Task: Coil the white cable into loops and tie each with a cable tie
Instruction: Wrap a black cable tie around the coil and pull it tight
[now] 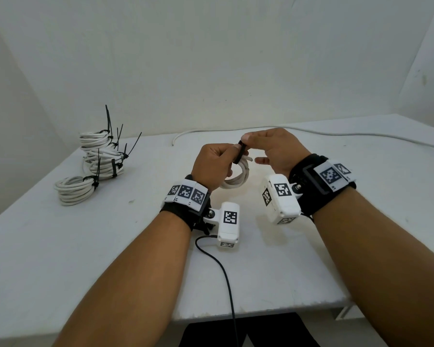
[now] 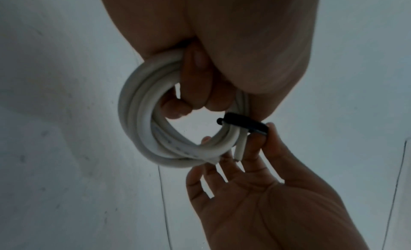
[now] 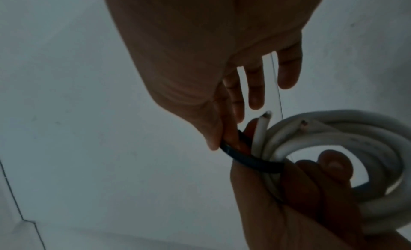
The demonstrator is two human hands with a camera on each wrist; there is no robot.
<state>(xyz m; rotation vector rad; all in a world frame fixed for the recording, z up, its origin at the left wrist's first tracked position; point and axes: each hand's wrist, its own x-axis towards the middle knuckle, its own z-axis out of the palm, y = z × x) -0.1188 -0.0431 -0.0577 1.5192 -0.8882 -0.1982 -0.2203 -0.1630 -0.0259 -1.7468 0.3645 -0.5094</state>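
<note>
My left hand [image 1: 217,159] grips a small coil of white cable [image 1: 237,180] above the middle of the table, fingers curled through the loops [image 2: 142,120]. A black cable tie [image 1: 240,152] wraps around the coil near its two cut ends [image 2: 241,143]. My right hand [image 1: 263,146] pinches the tie between thumb and forefinger [image 3: 229,148], its other fingers spread loosely. In the right wrist view the tie [image 3: 251,161] bends round the cable bundle [image 3: 347,130] just above my left thumb. The tie's free tail is hidden by the hands.
Several tied white coils [image 1: 100,159] with black tie tails sticking up are stacked at the table's far left. A long loose white cable [image 1: 336,133] runs along the table's back edge. A thin black wire [image 1: 223,271] trails from my left wrist camera over the front edge.
</note>
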